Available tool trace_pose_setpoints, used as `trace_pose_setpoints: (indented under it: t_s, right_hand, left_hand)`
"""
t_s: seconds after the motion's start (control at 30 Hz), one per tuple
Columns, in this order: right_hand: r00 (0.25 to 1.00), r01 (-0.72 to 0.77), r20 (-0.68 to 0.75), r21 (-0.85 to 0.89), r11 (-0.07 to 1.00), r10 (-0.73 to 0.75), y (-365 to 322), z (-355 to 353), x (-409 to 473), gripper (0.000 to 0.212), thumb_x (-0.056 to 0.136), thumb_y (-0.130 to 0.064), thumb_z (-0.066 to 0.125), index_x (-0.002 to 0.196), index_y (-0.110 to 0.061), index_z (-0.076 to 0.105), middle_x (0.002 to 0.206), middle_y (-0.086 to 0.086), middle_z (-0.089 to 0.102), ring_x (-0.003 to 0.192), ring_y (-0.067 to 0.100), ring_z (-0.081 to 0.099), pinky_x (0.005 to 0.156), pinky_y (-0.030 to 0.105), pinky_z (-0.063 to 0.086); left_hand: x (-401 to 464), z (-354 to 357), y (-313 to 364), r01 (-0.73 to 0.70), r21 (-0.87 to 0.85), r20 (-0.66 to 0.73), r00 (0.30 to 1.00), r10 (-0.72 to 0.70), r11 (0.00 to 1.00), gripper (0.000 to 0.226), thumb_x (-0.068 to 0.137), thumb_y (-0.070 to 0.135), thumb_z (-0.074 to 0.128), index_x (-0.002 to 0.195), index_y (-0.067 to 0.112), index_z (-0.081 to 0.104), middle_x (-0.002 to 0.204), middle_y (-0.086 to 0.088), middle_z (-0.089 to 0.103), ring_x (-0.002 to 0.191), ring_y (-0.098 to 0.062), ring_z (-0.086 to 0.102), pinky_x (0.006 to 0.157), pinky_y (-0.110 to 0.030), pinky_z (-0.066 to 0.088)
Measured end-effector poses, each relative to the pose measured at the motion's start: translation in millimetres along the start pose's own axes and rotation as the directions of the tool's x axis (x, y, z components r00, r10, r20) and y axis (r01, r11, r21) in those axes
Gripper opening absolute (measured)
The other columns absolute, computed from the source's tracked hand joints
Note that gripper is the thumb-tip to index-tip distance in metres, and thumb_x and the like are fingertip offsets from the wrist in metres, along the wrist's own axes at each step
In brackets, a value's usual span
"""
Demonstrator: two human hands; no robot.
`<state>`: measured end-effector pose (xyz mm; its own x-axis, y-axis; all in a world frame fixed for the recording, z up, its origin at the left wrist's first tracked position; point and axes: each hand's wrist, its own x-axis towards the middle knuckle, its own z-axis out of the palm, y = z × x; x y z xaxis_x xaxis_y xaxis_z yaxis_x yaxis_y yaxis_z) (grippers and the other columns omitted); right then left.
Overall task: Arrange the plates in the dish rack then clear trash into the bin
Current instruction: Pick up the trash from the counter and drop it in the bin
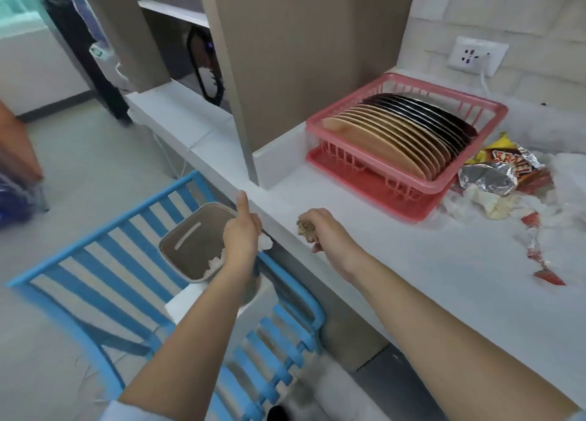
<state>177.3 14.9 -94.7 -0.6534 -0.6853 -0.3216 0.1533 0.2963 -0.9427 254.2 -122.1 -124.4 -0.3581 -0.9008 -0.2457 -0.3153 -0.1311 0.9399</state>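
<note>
Left hand (240,236) off the desk (396,278) edge, thumb up, fingers curled round white tissue (265,243), directly above the bin (193,243) on a blue chair (133,262). Right hand (326,230) on the desk just beside it, clenching a brown crumpled scrap (307,230). Ahead and right of the right hand: pink rack (409,179), plates (402,135) standing in a row. Farther right, wrappers (504,170) and tissue litter on the desk.
</note>
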Motion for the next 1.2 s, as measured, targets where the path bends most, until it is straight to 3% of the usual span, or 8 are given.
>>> trace_pose_setpoints:
  t_s: [0.2,0.27,0.33,0.4,0.53,0.87,1.03,1.2]
  right_hand:
    - [0.993,0.057,0.109,-0.214,0.975,-0.034,-8,91,50,0.018,0.091,-0.005,0.037,0.074,-0.005,0.044,0.07,0.005,0.036,0.063,0.014,0.033,0.056,0.027,0.027]
    - [0.993,0.09,0.105,-0.286,0.954,-0.062,-2,114,68,0.019,0.095,-0.01,0.042,0.083,-0.004,0.056,0.081,0.005,0.052,0.069,0.014,0.045,0.058,0.021,0.037]
    - [0.991,0.105,0.115,-0.295,0.95,-0.073,7,138,88,0.011,0.094,-0.011,0.053,0.098,-0.015,0.063,0.105,0.004,0.063,0.09,0.017,0.059,0.078,0.024,0.05]
    - [0.988,0.131,0.125,-0.337,0.932,-0.094,16,155,105,0.017,0.089,-0.011,0.063,0.104,-0.019,0.066,0.115,0.003,0.064,0.106,0.02,0.059,0.094,0.033,0.049]
    - [0.99,0.134,0.098,-0.482,0.866,-0.099,28,177,131,0.019,0.083,-0.024,0.07,0.097,-0.035,0.064,0.106,0.001,0.065,0.106,0.019,0.055,0.093,0.035,0.048]
    - [0.986,0.138,0.165,-0.662,0.737,-0.036,50,188,149,0.048,0.093,-0.036,0.058,0.138,-0.022,0.049,0.138,0.005,0.048,0.134,0.025,0.031,0.111,0.04,0.031]
    - [0.985,0.173,0.119,-0.578,0.798,-0.128,50,167,137,0.027,0.091,-0.025,0.059,0.117,-0.027,0.063,0.121,-0.001,0.056,0.12,0.016,0.042,0.104,0.036,0.04]
    - [0.987,0.159,0.042,-0.431,0.888,-0.156,34,126,107,0.016,0.092,-0.022,0.058,0.103,-0.03,0.067,0.102,-0.01,0.065,0.08,-0.004,0.053,0.07,0.017,0.04]
  left_hand:
    - [67,-75,-18,0.121,0.076,-0.012,0.993,-0.12,0.99,0.037,0.083,0.06,0.06,0.077,0.024,0.066,0.079,0.001,0.069,0.069,-0.022,0.068,0.064,-0.033,0.054]
    - [86,-92,-29,0.085,0.203,0.031,0.995,-0.093,0.976,0.025,0.083,0.04,0.071,0.074,0.018,0.064,0.074,0.005,0.064,0.056,-0.005,0.066,0.053,-0.021,0.053]
    - [105,-108,-44,0.103,0.305,0.044,0.992,-0.122,0.947,0.023,0.08,0.021,0.076,0.072,0.016,0.054,0.068,0.002,0.054,0.044,-0.003,0.057,0.041,-0.017,0.044]
    - [121,-116,-59,0.112,0.388,0.054,0.988,-0.144,0.915,0.026,0.078,0.011,0.076,0.075,0.015,0.05,0.073,-0.004,0.053,0.056,-0.014,0.052,0.049,-0.023,0.043]
    - [142,-123,-79,0.045,0.441,0.057,0.995,-0.078,0.897,0.029,0.077,0.01,0.08,0.093,0.014,0.056,0.099,-0.005,0.061,0.087,-0.02,0.061,0.073,-0.029,0.049]
    - [158,-120,-90,-0.015,0.46,0.144,0.988,-0.058,0.888,0.041,0.098,0.028,0.055,0.137,0.017,0.05,0.135,-0.002,0.058,0.106,-0.018,0.062,0.095,-0.036,0.051]
    - [150,-113,-80,-0.069,0.417,0.167,0.986,-0.002,0.907,0.035,0.098,0.03,0.054,0.132,0.019,0.056,0.133,0.0,0.059,0.112,-0.019,0.06,0.1,-0.04,0.049]
    - [128,-83,-57,-0.193,0.347,0.225,0.967,0.118,0.918,0.019,0.098,0.036,0.053,0.113,0.031,0.063,0.109,0.012,0.064,0.098,-0.008,0.059,0.076,-0.025,0.043]
